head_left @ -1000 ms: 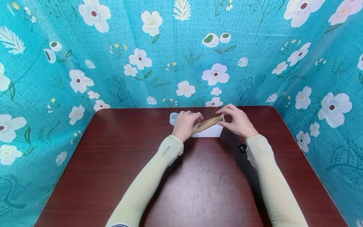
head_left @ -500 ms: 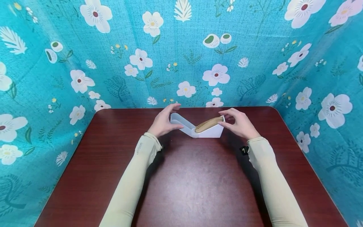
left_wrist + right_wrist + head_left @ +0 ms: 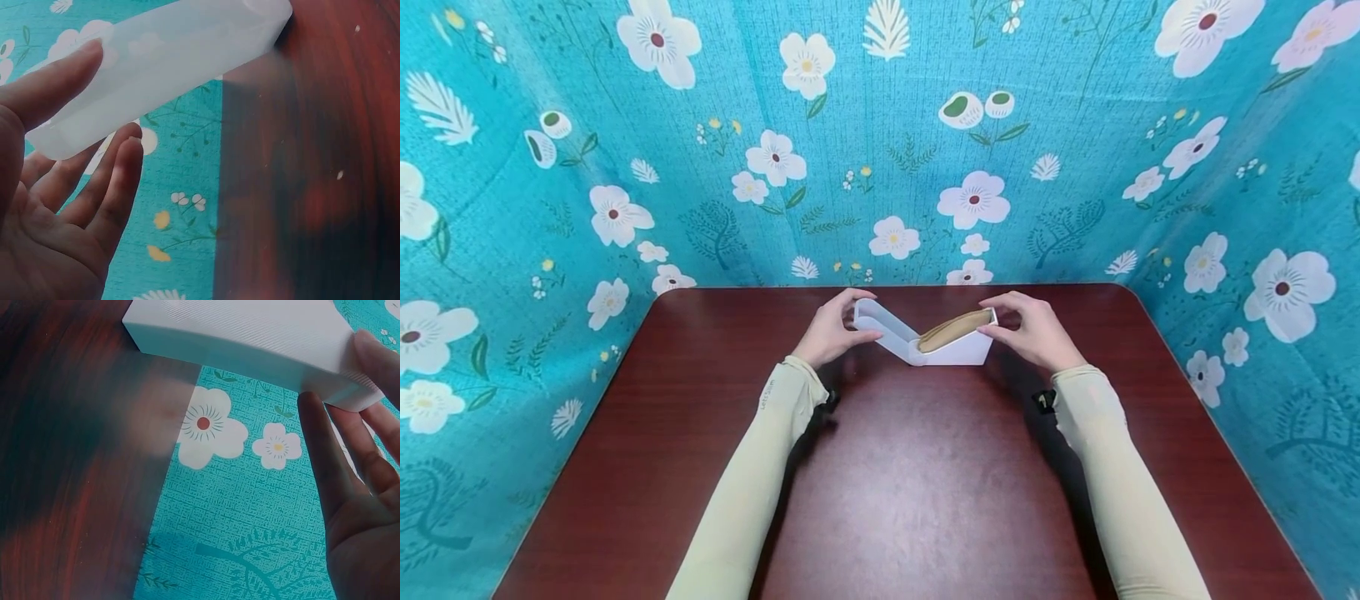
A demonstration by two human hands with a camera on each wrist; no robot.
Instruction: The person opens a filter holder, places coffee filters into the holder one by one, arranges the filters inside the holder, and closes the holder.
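A white box (image 3: pixel 961 351) stands near the table's far edge, its translucent hinged lid (image 3: pixel 889 332) swung out to the left. Folded brown papers (image 3: pixel 952 331), resembling coffee filters, stick up inside it. My left hand (image 3: pixel 829 333) holds the lid's free end between thumb and fingers. In the left wrist view, the thumb lies across the near face of the frosted lid (image 3: pixel 162 59), with fingers at its underside. At the box's right end, my right hand (image 3: pixel 1036 333) grips the wall. The right wrist view shows the ridged white box (image 3: pixel 250 337) between thumb and fingers.
The dark red-brown table (image 3: pixel 917 492) has rounded far corners. A turquoise flowered curtain (image 3: pixel 850 167) hangs right behind its far edge and along both sides. A small black object (image 3: pixel 1043 401) sits at my right wrist.
My left hand has moved left from above the brown papers to the lid's free end, and its fingers have closed on it. My right hand stays at the box's right end.
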